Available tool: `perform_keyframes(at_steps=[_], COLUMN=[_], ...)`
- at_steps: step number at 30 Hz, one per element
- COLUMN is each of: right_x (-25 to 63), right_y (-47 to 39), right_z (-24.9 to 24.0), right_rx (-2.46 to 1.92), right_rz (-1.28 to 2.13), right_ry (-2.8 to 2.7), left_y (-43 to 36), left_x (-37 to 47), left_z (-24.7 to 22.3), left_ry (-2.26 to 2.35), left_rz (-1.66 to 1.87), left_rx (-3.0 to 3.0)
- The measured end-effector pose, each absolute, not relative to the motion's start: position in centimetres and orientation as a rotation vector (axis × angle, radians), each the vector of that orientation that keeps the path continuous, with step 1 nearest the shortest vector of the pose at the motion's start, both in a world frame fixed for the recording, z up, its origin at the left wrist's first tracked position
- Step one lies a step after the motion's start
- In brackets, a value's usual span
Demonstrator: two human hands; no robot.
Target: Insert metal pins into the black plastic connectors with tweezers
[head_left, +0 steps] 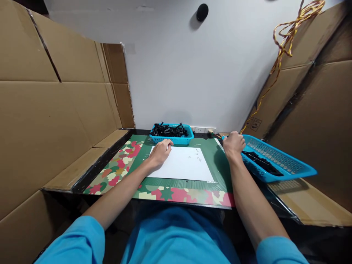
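My right hand [234, 143] is closed round the near left end of a blue basket [291, 161], which is tilted at the table's right side with black parts [261, 161] inside. My left hand [161, 152] rests over the upper left part of a white sheet [181, 165], its fingers bent; whether they hold anything is hidden. A few tiny dark bits [198, 158] lie on the sheet's right part. Just beyond my left hand stands a second blue basket [173, 140], heaped with black plastic parts [169, 130].
A green mat [211, 157] with a camouflage-patterned border [170, 193] covers the table. Cardboard walls [68, 117] stand left and right. Sockets [199, 129] are at the back wall, and a yellow-brown twisted cable [280, 47] hangs at the right.
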State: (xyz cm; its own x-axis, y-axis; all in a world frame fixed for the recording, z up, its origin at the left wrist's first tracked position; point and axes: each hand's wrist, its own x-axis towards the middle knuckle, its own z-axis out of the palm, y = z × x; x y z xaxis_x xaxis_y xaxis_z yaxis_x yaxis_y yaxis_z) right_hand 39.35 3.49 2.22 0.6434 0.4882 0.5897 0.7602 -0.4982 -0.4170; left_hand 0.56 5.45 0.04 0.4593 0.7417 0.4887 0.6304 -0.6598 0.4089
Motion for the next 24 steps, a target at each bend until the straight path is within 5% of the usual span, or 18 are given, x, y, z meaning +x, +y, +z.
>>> perform_keyframes(at_steps=[10, 24], right_x=[34.5, 32.8], right_y=[4.5, 5.4], right_z=[1.0, -0.4], right_rx=[-2.014, -1.564], right_rz=[-0.343, 0.144], right_ry=[-1.515, -2.134], left_y=[8.5, 17.8], left_x=[-0.1, -3.4], left_z=[0.1, 7.9], left_ry=[1.437, 1.786], left_rz=[1.328, 0.510], left_rx=[2.351, 2.474])
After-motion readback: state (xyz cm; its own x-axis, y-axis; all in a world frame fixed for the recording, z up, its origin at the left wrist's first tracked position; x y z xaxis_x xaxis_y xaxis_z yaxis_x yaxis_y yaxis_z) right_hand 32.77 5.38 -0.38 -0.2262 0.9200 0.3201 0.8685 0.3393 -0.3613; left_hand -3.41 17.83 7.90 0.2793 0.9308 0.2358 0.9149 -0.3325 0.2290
